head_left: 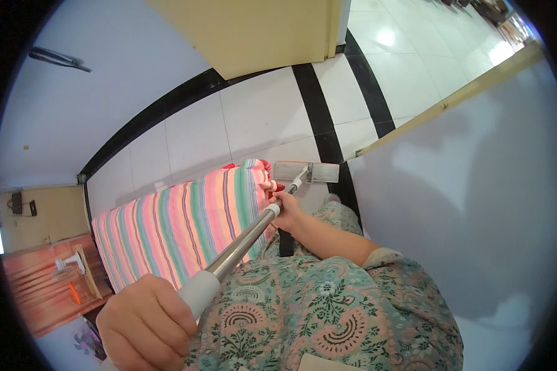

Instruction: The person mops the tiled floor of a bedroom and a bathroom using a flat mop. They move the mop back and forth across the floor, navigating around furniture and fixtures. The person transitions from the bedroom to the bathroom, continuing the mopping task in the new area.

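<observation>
A flat mop runs diagonally across the view, with a shiny metal handle (241, 245) and white plastic sleeves. Close to me at the lower left, my left hand (147, 321) is closed in a fist around the handle's upper end. Farther down, my right hand (284, 212) wraps the pole just below a white collar, its arm reaching in from the right. The rectangular mop head (291, 170) rests on the white tiled floor (260, 117), its right end against a black tile strip (329, 151). Part of the lower pole is hidden behind my right hand.
A bed with a pink, green and white striped cover (185, 201) stands left of the mop. On the right is a pale wall (464, 161); a cream door (272, 37) stands ahead, beside a doorway to more tiles. A white fan-like object (74, 264) is at the far left.
</observation>
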A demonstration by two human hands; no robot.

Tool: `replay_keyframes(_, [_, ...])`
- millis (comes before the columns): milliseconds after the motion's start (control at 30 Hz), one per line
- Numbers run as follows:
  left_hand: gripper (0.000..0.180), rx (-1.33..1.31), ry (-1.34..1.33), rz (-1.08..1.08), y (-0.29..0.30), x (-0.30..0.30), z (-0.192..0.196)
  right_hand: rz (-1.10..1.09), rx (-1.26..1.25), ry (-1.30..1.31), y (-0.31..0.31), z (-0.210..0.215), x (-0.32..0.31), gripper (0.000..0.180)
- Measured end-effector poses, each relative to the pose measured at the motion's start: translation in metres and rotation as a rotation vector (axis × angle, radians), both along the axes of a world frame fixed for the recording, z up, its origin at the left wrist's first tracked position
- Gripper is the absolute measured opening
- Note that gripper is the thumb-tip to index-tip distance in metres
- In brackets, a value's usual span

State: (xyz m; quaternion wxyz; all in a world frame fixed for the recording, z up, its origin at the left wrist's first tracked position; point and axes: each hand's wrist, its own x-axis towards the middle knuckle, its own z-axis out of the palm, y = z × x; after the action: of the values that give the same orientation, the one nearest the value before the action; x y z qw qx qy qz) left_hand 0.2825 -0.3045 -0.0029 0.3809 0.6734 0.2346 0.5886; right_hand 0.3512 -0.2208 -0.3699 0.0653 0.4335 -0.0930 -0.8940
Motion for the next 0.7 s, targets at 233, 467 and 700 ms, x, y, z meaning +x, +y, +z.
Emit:
replay_keyframes(233, [0.011, 0.034, -0.045, -0.027, 0.009, -0.02, -0.003, -0.096, 0.025, 0.03, 0.005, 0.003, -0.015, 0.014])
replay_keyframes(467, [0.012, 0.112, -0.016, -0.057, 0.007, -0.051, -0.02, -0.098, 0.087, 0.041, 0.016, -0.034, -0.054, 0.019])
replay_keyframes(700, [0.019, 0.024, -0.038, 0.429, -0.039, -0.079, -0.013, -0.023, 0.081, 0.004, 0.014, -0.019, -0.099, 0.009])
